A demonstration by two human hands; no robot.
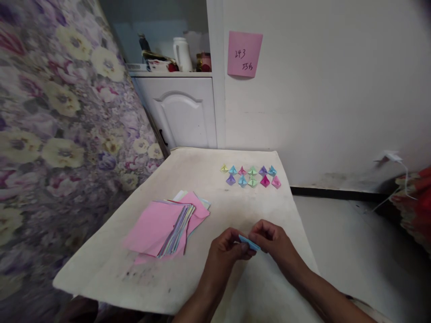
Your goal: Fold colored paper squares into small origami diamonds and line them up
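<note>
Both my hands meet over the near right part of a small white table (111, 264). My left hand (226, 250) and my right hand (275, 242) pinch a small folded piece of blue paper (249, 242) between their fingertips, just above the tabletop. To the left lies a stack of coloured paper sheets (168, 224) with a pink sheet on top. At the far right of the table, several small folded paper shapes (252, 176) in yellow, blue, pink, green and purple sit in two rows.
A floral curtain (57, 125) hangs along the left. A white cabinet (178, 107) with a jug (182, 54) and jars stands behind the table. A pink note (244, 54) is stuck on the white wall. A cable and red cloth (414, 206) are at the right.
</note>
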